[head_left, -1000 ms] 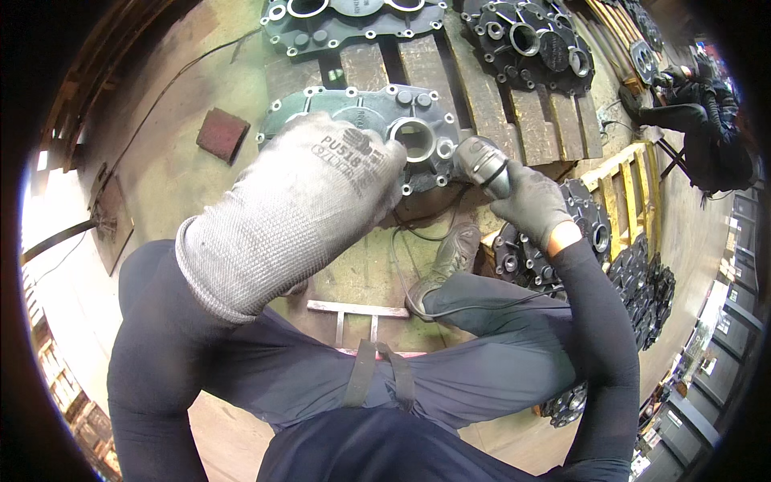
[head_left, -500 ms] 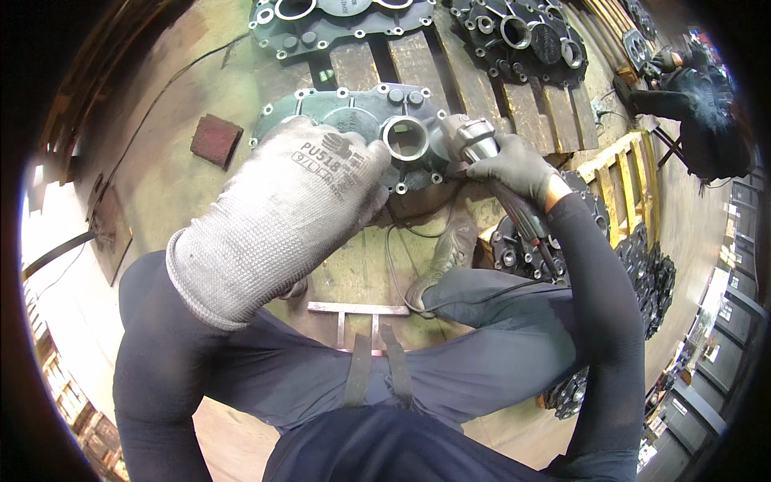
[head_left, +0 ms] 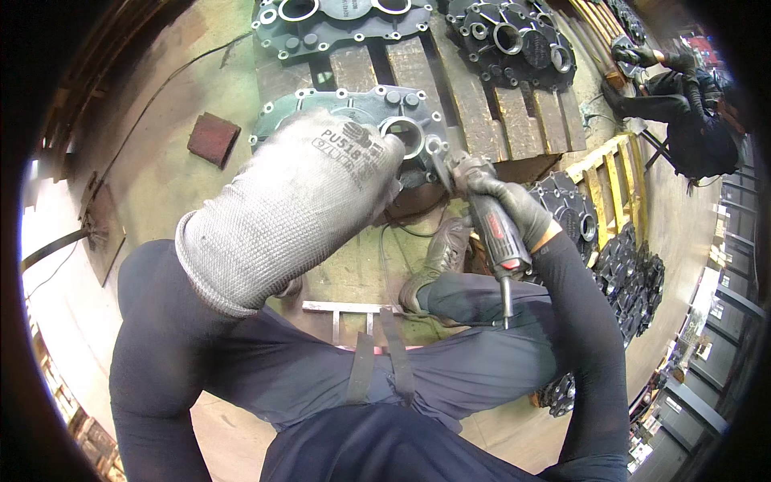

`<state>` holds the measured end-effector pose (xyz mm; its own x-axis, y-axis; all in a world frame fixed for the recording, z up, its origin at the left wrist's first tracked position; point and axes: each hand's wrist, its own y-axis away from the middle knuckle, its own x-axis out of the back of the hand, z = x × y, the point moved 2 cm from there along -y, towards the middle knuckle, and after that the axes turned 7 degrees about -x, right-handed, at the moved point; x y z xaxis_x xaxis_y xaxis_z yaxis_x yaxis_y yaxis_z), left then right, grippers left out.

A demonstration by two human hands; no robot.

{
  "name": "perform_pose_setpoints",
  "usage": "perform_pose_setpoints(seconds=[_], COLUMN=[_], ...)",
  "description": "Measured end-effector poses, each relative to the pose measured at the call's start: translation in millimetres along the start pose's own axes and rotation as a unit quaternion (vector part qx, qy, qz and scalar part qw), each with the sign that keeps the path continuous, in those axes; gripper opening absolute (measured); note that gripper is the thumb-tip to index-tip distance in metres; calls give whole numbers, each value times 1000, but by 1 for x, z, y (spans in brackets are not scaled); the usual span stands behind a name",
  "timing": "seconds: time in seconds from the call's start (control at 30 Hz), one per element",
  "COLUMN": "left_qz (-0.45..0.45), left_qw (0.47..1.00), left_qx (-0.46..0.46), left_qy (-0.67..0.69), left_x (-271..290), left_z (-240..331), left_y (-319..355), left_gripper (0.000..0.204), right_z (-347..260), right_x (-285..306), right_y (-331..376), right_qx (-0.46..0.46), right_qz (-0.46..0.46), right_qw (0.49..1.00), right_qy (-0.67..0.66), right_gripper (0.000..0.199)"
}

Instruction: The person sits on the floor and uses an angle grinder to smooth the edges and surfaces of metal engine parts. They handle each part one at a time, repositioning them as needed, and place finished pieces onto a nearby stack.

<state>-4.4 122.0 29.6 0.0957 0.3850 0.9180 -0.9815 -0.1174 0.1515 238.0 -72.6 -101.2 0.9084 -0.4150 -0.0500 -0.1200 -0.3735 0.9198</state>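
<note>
A grey-green metal housing cover (head_left: 357,104), with round bores and bolt holes along its rim, lies before me. My left hand (head_left: 337,165), in a grey knit glove, is curled over its near side beside the open bore. The glove hides its fingertips and part of the cover. My right hand (head_left: 522,210), in a darker glove, is wrapped round an angle grinder (head_left: 498,229). The grinder's disc (head_left: 442,171) stands edge-on at the cover's right end; whether it touches the metal, I cannot tell. From the grinder's rear, a thin hose or cord hangs over my right leg.
Another cover (head_left: 337,40) and a black cover (head_left: 514,44) lie on the wooden pallet (head_left: 522,120). Several dark castings (head_left: 622,269) stand by a yellow pallet (head_left: 614,181) at right. A reddish-brown block (head_left: 214,140) is on the floor. A co-worker (head_left: 683,116) works at far right.
My right hand has moved slightly left and down, and the grinder has turned so its body points toward me. My left hand has shifted slightly right over the cover.
</note>
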Motion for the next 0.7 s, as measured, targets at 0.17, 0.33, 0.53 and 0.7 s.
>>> perform_pose_setpoints(seconds=[0.17,0.33,0.53,0.7], left_qz=[18,-17,6,2], left_qw=[1000,1000,1000,1000], left_qx=[6,20,8,6], left_qy=[4,4,-4,-2], left_x=[0,-2,-6,-12], left_z=[2,-2,-3,-5], left_y=[0,-2,-4,-7], left_gripper=[25,25,27,27], right_z=[3,-3,11,19], right_x=[3,12,8,1], right_y=[8,5,-10,-23], right_qx=[57,185,223,250], right_qz=[35,304,295,285], right_qw=[989,844,750,668], right_qy=[131,402,548,640], right_gripper=[56,64,62,68])
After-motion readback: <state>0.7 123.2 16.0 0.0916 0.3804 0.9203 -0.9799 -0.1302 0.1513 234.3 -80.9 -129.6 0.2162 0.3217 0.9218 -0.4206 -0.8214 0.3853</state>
